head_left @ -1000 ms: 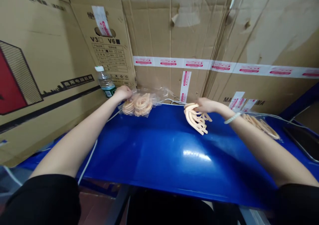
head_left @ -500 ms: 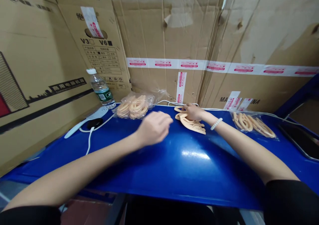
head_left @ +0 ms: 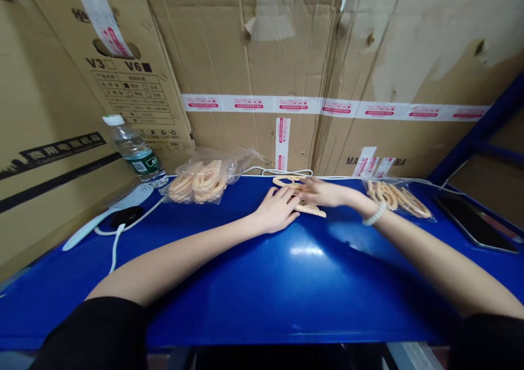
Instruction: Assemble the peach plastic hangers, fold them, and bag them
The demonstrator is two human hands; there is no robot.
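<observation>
A small heap of pale wood-coloured curved pieces (head_left: 313,210) lies near the back of the blue table, partly covered by both hands. From the left, my left hand (head_left: 278,209) has its bent fingers over the heap, with the thumb low along the near side. My right hand (head_left: 325,191), wearing a pale beaded bracelet (head_left: 374,214), reaches in from the right, its fingers curled at the same pieces beside my left fingertips. Behind the hands a rounded loop-shaped piece (head_left: 282,180) shows. Where the fingertips overlap, the exact grip is partly hidden.
Clear bags of similar pieces lie at left (head_left: 207,183) and right (head_left: 397,198). A water bottle (head_left: 137,154), a light-blue hairbrush (head_left: 110,212) and a white cable (head_left: 117,247) are at the left. At the right is a dark tablet-like device (head_left: 475,222). Cardboard (head_left: 254,64) walls the back.
My left hand has moved right onto the heap, meeting my right hand there. My right hand stays at the pieces, shifted slightly. The whole view has swung somewhat, so the surroundings sit further left.
</observation>
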